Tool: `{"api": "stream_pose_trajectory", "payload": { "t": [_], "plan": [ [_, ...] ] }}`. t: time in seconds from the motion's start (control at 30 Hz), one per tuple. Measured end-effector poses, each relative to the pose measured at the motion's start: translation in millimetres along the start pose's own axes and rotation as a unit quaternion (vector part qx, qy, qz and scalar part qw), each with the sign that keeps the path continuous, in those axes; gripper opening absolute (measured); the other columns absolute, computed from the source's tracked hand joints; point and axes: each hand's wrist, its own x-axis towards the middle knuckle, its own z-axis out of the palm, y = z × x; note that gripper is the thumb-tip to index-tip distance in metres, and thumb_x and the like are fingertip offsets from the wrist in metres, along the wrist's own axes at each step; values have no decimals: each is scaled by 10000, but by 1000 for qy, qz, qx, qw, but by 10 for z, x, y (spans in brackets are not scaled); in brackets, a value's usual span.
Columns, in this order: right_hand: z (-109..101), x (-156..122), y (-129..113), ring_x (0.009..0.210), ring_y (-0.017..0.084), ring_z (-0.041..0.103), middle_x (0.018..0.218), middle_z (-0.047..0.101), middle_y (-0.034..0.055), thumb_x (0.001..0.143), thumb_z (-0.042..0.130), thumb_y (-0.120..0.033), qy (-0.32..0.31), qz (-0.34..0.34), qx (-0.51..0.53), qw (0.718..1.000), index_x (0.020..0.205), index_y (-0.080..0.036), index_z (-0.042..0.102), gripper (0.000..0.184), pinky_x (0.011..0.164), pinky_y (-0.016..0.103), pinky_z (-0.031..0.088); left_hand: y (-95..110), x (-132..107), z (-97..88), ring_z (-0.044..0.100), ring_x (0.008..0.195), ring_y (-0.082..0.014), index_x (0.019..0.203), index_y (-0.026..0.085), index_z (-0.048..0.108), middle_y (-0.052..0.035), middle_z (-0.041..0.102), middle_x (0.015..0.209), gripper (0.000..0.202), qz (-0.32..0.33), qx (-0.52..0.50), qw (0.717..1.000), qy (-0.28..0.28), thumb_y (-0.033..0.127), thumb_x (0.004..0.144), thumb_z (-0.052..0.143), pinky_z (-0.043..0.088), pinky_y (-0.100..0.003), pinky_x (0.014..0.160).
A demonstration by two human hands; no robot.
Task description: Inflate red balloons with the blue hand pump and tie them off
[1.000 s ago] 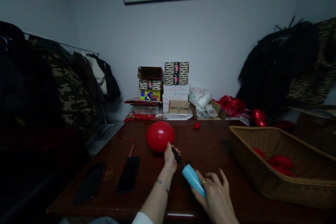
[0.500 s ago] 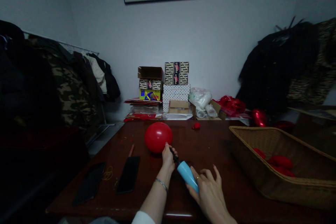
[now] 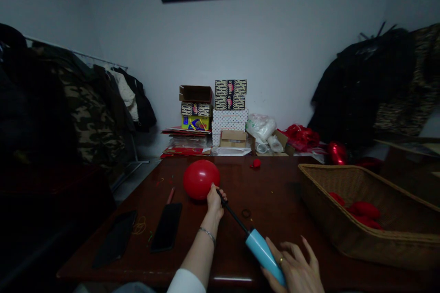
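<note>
A partly inflated red balloon (image 3: 201, 179) sits over the table, its neck at the nozzle of a blue hand pump (image 3: 264, 254). My left hand (image 3: 216, 200) is closed around the balloon's neck and the pump's black nozzle end. My right hand (image 3: 292, 263) grips the pump's blue barrel between thumb and index finger, with the other fingers raised. Between the two hands a long black rod shows, pulled out of the barrel. A small black ring (image 3: 245, 213) lies on the table beside the rod.
On the right stands a wicker basket (image 3: 343, 238) holding several red balloons (image 3: 365, 210). Two dark phone-like slabs (image 3: 167, 227) and yellow rubber bands (image 3: 139, 225) lie on the left of the brown table (image 3: 275, 201). A small red item (image 3: 256, 163) is at the far edge.
My right hand has drawn the blue barrel back toward the lower right, baring the black rod. My left hand and the balloon have shifted slightly left.
</note>
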Motion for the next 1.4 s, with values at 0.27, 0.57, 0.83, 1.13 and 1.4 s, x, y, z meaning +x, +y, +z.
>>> {"api": "stream_pose_trajectory", "payload": {
  "t": [0.27,0.57,0.83,1.13,1.4],
  "plan": [
    [47,205,-142,952,239,560,863,692,9,798,560,-445,-64,72,43,994,1228,-231,529,481,1034,531,67,-31,-109,49,394,367,-65,705,194,406,60,433,474,308,-3,11,1000,-22,458,835,499,281,-181,384],
    [37,649,-332,990,237,538,839,687,26,766,604,-362,-111,150,71,980,1199,-217,569,458,1067,500,72,-172,-254,62,418,379,-83,697,196,407,53,438,465,336,-13,22,999,-40,492,803,527,324,-199,400],
    [128,706,-347,981,239,539,840,685,27,779,588,-373,-113,141,51,982,1218,-221,552,466,1060,513,84,-208,-280,49,461,393,-101,677,193,418,40,459,473,353,-29,9,999,-41,492,769,582,373,-216,419],
    [147,640,-345,978,246,546,840,688,41,774,593,-390,-112,142,39,983,1202,-233,568,456,1058,513,98,-210,-240,34,514,441,-109,649,180,436,13,499,503,245,-34,-10,999,-20,309,844,511,415,-216,465],
    [167,565,-338,984,245,548,831,685,34,777,595,-380,-97,146,58,983,1198,-213,572,454,1067,514,89,-234,-195,29,527,456,-112,627,180,434,12,501,501,240,-24,-27,999,-15,273,825,532,433,-221,486]
  ]
}}
